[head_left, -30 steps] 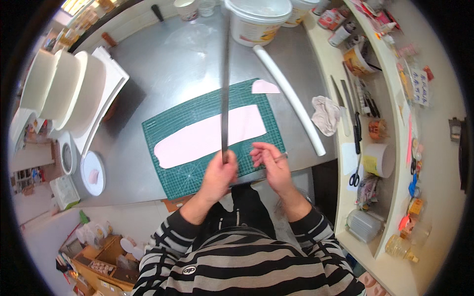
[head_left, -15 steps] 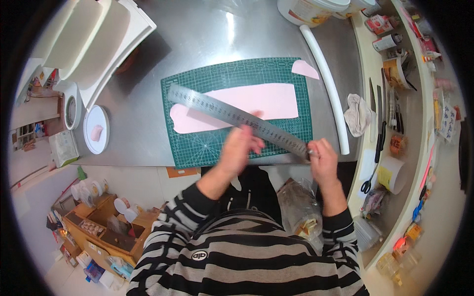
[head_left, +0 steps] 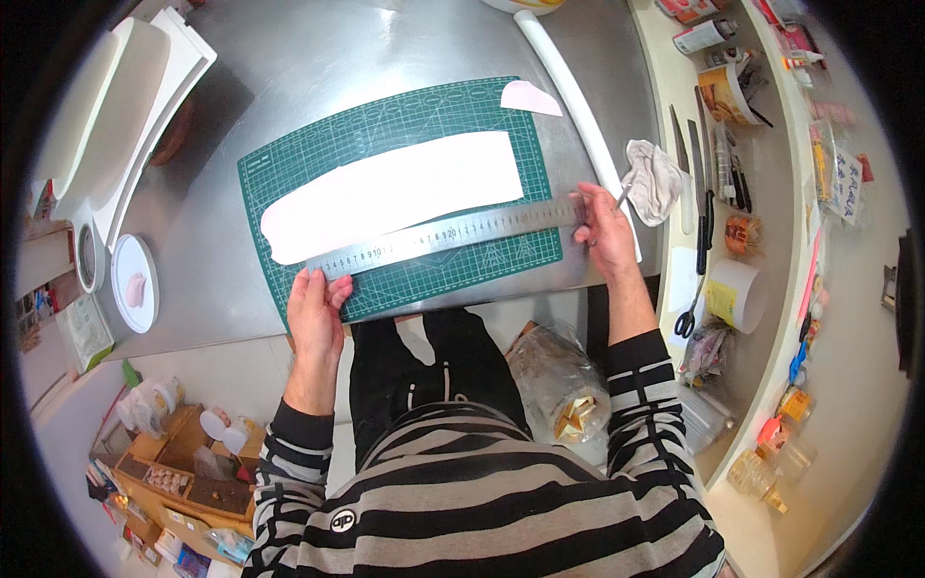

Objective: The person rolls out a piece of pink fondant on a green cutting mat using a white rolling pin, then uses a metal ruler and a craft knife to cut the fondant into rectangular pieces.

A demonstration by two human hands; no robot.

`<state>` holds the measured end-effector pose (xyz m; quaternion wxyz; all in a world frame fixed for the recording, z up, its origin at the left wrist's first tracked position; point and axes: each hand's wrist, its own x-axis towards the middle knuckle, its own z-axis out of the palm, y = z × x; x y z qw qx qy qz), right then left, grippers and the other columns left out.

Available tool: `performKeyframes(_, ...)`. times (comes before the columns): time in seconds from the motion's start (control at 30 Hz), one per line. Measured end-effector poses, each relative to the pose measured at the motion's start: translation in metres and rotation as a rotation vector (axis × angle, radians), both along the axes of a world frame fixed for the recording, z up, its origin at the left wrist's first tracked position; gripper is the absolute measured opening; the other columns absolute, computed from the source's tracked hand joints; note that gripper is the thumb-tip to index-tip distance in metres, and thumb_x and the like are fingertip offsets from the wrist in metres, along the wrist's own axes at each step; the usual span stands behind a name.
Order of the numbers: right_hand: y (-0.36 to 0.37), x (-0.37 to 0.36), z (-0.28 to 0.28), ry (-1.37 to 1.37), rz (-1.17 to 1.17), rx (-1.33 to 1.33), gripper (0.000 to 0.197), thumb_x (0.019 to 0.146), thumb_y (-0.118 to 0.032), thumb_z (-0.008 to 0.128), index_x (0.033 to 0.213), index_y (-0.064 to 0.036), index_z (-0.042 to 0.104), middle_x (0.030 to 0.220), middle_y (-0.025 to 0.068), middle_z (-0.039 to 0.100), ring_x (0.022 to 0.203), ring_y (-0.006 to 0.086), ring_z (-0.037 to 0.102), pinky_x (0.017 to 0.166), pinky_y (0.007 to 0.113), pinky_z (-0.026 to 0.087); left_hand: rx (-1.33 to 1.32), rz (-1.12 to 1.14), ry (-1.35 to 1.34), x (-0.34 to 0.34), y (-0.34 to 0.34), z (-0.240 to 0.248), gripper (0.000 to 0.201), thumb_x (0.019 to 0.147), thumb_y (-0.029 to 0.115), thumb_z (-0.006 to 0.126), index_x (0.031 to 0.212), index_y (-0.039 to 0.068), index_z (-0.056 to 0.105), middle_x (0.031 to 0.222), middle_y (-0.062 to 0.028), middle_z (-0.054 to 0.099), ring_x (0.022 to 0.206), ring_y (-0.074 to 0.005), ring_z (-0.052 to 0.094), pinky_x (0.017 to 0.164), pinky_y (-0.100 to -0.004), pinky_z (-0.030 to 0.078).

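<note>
A long steel ruler [head_left: 434, 234] lies slantwise along the near edge of a pale, smooth sheet that looks like rolled-out fondant [head_left: 395, 188]. Beneath both is a green cutting mat [head_left: 405, 108]. My left hand [head_left: 316, 308] pinches the ruler's left end, over the mat's near side. At the other end, past the mat's right edge, my right hand [head_left: 607, 231] has thumb and fingers closed around the ruler. A thin grey tool [head_left: 624, 196] sticks out by its fingers; its kind is unclear. A small pink offcut [head_left: 530, 97] sits at the mat's far right corner.
A white rolling pin [head_left: 573, 106] lies right of the mat, beside a crumpled cloth [head_left: 653, 181]. Knives [head_left: 706, 212], scissors [head_left: 686, 321] and jars line the right-hand shelf. At left stand a white lid [head_left: 133, 282] with a pink lump and white racks [head_left: 164, 125].
The ruler has swung from across the sheet to its near edge. My left hand has moved left to the ruler's end; my right hand has risen with the other end. The view has shifted.
</note>
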<state>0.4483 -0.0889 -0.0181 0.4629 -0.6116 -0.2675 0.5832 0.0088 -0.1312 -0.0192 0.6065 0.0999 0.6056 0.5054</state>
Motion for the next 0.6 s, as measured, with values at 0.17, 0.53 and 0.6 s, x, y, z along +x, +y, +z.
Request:
performKeyframes(0.17,0.003,-0.011,-0.008,-0.1,-0.096,-0.023,0.035,0.109,-0.009,0.048,0.143,-0.0023,0.052,0.113,0.0063,0.063,0.085,0.0105,0.065,0.064,0.023,0.057,0.026,-0.149,0.028,0.016,-0.001,-0.001,0.028,0.109,0.013,0.05,0.132,-0.003,0.053,0.111,-0.0113,0.07,0.085,-0.0156,0.07,0.071,-0.0286,0.06)
performKeyframes(0.53,0.002,-0.004,-0.018,-0.294,-0.279,0.043,0.047,0.105,-0.005,0.041,0.152,0.0048,0.038,0.112,0.0147,0.06,0.077,0.0151,0.06,0.064,0.029,0.06,0.21,-0.621,0.99,0.033,0.005,0.004,0.048,0.096,0.013,0.073,0.139,0.0,0.056,0.083,-0.0051,0.064,0.072,-0.0119,0.06,0.067,-0.0283,0.052)
performKeyframes(0.6,0.002,-0.003,-0.017,-0.325,-0.295,0.044,0.048,0.105,-0.005,0.04,0.152,0.0058,0.037,0.11,0.015,0.061,0.077,0.0156,0.061,0.063,0.03,0.06,0.218,-0.672,1.021,0.036,0.007,0.005,0.052,0.094,0.013,0.075,0.14,0.001,0.055,0.085,-0.0062,0.065,0.073,-0.0138,0.061,0.067,-0.0296,0.053)
